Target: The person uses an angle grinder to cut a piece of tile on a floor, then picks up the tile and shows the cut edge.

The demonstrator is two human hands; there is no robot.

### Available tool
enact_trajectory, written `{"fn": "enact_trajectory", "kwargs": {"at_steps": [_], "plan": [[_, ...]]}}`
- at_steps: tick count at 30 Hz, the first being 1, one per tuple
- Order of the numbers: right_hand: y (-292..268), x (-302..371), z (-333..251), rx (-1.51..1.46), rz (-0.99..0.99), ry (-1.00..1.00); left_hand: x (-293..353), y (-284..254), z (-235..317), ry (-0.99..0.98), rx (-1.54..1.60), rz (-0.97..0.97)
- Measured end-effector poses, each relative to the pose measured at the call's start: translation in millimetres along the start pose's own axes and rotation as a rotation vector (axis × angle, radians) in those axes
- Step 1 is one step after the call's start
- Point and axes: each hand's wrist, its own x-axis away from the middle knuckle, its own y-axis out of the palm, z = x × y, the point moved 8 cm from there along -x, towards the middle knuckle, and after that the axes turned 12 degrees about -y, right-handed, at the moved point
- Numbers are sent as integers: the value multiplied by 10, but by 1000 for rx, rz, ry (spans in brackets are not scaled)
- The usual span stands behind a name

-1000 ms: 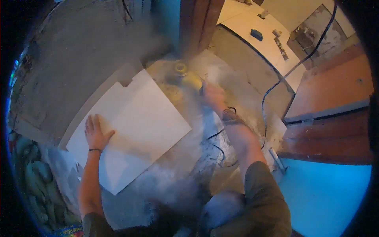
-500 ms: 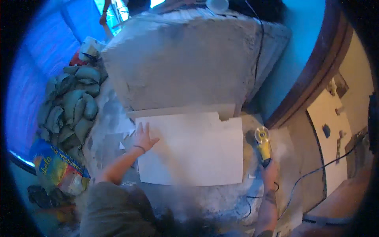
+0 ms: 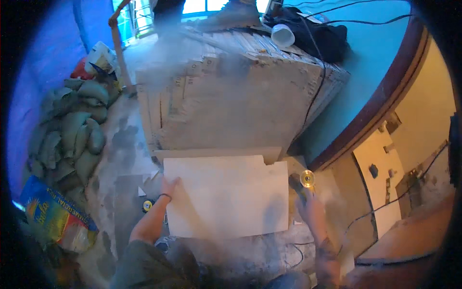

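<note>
A large white tile lies flat in front of me, with a small notch in its far right corner. My left hand is closed on the tile's left edge, thumb on top, its other fingers mostly hidden. To the right of the tile, my right hand grips an angle grinder by its body. The grinder's round disc end points away from me, just off the tile's right edge; I cannot tell whether the disc spins. Hazy dust blurs parts of the view.
A tall stack of tiles stands beyond, with a person's shoe and a white cup on top. Filled sacks line the left. A round yellow-black object lies near my left arm. A black cord runs at right.
My left hand has gone from spread flat on the tile to its left edge. The grinder is still in my right hand. My view has shifted, showing more of the stack's top.
</note>
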Motion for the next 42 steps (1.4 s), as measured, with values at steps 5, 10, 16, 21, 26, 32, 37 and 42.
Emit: {"fn": "enact_trajectory", "kwargs": {"at_steps": [5, 10, 16, 21, 26, 32, 37, 42], "plan": [[-1876, -1907, -1730, -260, 572, -687, -249, -101, -399, -62, -111, -65], [-2255, -4252, -1797, 251, 479, -488, -267, 65, -344, -54, 73, -39], [-1163, -4299, -1191, 413, 101, -300, 111, 17, -837, -101, -176, -372], [-1245, -3656, -1349, 179, 293, -408, -263, -145, -1468, -49, -321, -241], [-442, -1689, -1370, -363, 237, -412, -24, -33, -1497, -298, -234, -322], [1682, 215, -54, -515, 296, 0, -249, -592, -1017, 352, -999, -284], [2303, 598, 1250, -1147, 342, 541, 316, 148, -765, -434, -250, -423], [2227, 1122, 164, -1074, 155, 620, -9, -1109, -1086, -365, -312, -164]]}}
